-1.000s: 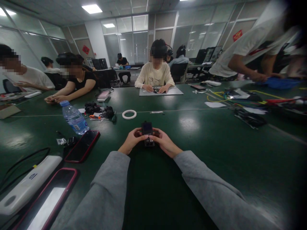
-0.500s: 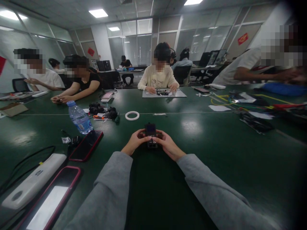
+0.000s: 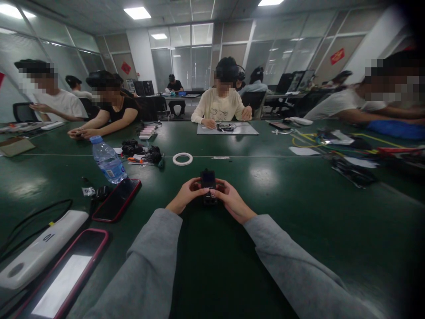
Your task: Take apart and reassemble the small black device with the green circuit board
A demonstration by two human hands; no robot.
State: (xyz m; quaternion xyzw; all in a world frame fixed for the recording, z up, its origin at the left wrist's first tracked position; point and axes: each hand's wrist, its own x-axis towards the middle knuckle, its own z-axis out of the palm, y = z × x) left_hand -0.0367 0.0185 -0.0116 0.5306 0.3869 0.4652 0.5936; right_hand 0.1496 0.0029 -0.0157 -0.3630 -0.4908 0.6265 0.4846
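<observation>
A small black electronic device with a dark screen is held upright between both hands above the green table. My left hand grips its left side, thumb across the front below the screen. On the other side my right hand holds it the same way, and the two thumb tips nearly meet on the buttons. The fingers behind the device are mostly hidden. Beyond it lies a white ring, like a roll of tape.
To the left are a water bottle, a red-edged phone, a pink-cased phone and a white power-bank-like case with black cables. Cables lie at right. Across the table, a person in a cream top works at a grey board.
Both my hands keep hold of the device, almost unmoved. The person across has raised one hand off the board. The person at far right has leaned lower. The view has shifted slightly.
</observation>
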